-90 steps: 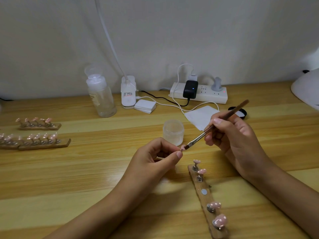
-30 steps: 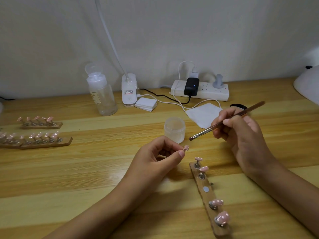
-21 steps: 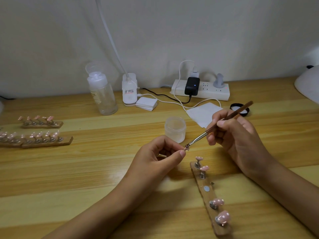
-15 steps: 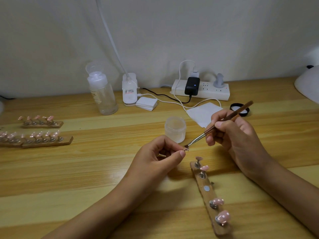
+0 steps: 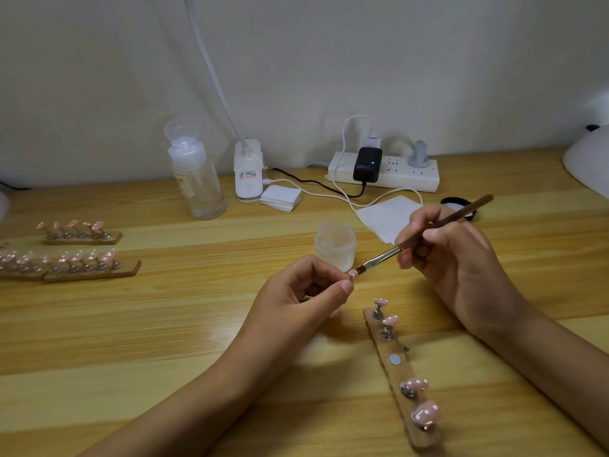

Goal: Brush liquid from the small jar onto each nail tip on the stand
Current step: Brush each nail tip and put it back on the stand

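Note:
My left hand (image 5: 301,291) pinches a small pink nail tip (image 5: 352,274) between thumb and fingers, lifted above the table. My right hand (image 5: 451,258) grips a thin brown brush (image 5: 425,235), and its bristles touch that nail tip. The small clear jar (image 5: 335,245) stands open just behind the two hands. A wooden stand (image 5: 400,374) lies in front of my right hand with several pink nail tips on metal pegs and one bare peg spot in the middle.
Two more wooden stands (image 5: 82,232) (image 5: 71,265) with pink tips lie at the far left. A clear bottle (image 5: 196,183), a white device (image 5: 248,171), white pads (image 5: 281,198), a power strip (image 5: 384,171), a tissue (image 5: 385,216) and a black lid (image 5: 459,206) sit behind. A white lamp (image 5: 590,159) stands at the right edge.
A second ago the brush was lifted away from the nail tip; my right hand brought it down, and the bristles now touch the tip. My left hand stayed put.

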The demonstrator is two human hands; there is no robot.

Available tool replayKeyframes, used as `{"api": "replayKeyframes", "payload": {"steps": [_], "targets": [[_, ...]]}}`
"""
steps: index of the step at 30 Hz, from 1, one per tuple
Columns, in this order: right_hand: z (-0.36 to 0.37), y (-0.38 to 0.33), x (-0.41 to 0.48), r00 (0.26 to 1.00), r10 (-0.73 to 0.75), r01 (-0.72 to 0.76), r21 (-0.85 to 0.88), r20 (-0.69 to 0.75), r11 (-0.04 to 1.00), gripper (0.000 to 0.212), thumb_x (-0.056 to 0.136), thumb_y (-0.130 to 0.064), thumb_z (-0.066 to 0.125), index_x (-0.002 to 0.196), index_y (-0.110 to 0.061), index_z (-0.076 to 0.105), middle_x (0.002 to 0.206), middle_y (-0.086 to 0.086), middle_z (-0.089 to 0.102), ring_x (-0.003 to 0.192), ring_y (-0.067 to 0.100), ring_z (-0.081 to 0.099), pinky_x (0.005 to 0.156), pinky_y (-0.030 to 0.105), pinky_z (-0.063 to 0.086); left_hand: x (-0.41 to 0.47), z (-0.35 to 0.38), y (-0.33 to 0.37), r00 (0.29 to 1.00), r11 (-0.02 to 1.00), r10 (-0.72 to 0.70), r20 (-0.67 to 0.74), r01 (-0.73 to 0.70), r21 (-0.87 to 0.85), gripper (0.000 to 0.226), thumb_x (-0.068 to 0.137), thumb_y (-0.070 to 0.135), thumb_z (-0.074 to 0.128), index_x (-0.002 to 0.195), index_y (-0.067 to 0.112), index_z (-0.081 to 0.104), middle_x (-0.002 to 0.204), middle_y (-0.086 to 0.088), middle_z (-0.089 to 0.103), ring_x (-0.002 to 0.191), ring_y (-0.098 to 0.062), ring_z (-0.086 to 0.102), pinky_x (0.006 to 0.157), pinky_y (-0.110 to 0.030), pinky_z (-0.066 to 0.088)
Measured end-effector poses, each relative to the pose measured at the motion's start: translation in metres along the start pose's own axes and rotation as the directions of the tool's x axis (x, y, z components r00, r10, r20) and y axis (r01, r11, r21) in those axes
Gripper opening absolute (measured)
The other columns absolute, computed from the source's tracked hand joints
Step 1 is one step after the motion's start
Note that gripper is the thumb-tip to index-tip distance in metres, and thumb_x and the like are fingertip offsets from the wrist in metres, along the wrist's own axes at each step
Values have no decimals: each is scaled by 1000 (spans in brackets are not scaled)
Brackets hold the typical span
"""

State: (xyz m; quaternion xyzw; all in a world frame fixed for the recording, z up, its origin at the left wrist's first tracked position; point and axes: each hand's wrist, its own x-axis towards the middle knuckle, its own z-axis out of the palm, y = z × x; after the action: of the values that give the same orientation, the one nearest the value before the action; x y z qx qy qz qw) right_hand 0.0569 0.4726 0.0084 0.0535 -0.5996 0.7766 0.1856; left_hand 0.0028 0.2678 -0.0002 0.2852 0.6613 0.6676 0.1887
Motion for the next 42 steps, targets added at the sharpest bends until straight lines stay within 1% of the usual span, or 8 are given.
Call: {"api": "replayKeyframes", "payload": {"steps": [8, 13, 22, 25, 28, 31, 35, 42], "targets": [[3, -2, -4, 1000, -13, 13, -88, 8, 996, 16, 82, -7, 42, 82, -12, 58, 70, 3, 65, 66, 16, 62, 64, 25, 52, 0, -1, -2, 1000, 1000, 3, 0, -3, -19, 3, 79, 23, 69, 76, 23, 69, 70, 11, 67, 60, -3, 58, 61, -18, 47], [10, -4, -7, 995, -86, 76, -212, -42, 974, 19, 81, -7, 45, 82, -16, 61, 72, 3, 66, 67, 16, 62, 67, 26, 52, 0, -1, -3, 1000, 1000, -18, -17, 17, -21, 5, 78, 24, 69, 77, 19, 68, 72, 7, 67, 59, -6, 58, 65, -26, 47], [13, -4, -9, 982, -179, 148, -338, -61, 929, 21, 83, -6, 48, 91, -16, 65, 75, 1, 66, 70, 13, 64, 66, 22, 50, 0, -1, -1, 1000, 999, 2, -19, -3, -40, 8, 83, 16, 69, 76, 20, 67, 69, 9, 68, 59, -5, 59, 61, -16, 48], [9, -5, -7, 979, -158, 115, -290, -129, 950, 20, 86, -10, 49, 88, -19, 67, 74, 2, 68, 71, 14, 65, 66, 23, 51, -1, 0, 0, 1000, 998, 10, -7, -10, -60, 4, 80, 19, 69, 78, 17, 67, 71, 10, 70, 60, -4, 58, 61, -15, 48], [5, -6, -4, 978, -61, 37, -124, -200, 992, 20, 90, -18, 51, 82, -21, 69, 68, 2, 70, 66, 14, 65, 62, 22, 52, 0, 0, -1, 1000, 997, 4, -17, -5, -81, 2, 82, 11, 69, 81, 12, 67, 71, 7, 70, 60, -5, 59, 60, -13, 48], [7, -7, -1, 985, 52, -59, -38, -165, 998, 25, 90, -26, 53, 72, -25, 71, 65, 3, 71, 62, 13, 66, 58, 21, 53, 1, 0, 0, 1000, 996, -1, -4, 0, -86, 6, 79, 17, 70, 83, 13, 69, 74, 5, 72, 65, -6, 62, 62, -13, 49], [11, -6, -1, 988, 120, -125, -51, -94, 991, 22, 87, -27, 55, 70, -21, 68, 64, 6, 71, 59, 15, 67, 57, 22, 54, 1, 0, 0, 1000, 996, 9, 20, -8, -84, 8, 75, 23, 70, 81, 17, 70, 75, 3, 71, 66, -6, 62, 62, -15, 50], [10, -5, -1, 986, 143, -149, -67, -85, 987, 17, 85, -29, 59, 74, -19, 68, 68, 9, 72, 61, 16, 68, 58, 23, 55, 1, 0, 0, 999, 997, 18, 33, -16, -79, 6, 76, 22, 70, 81, 17, 70, 74, 4, 70, 64, -6, 60, 62, -15, 49]]}}
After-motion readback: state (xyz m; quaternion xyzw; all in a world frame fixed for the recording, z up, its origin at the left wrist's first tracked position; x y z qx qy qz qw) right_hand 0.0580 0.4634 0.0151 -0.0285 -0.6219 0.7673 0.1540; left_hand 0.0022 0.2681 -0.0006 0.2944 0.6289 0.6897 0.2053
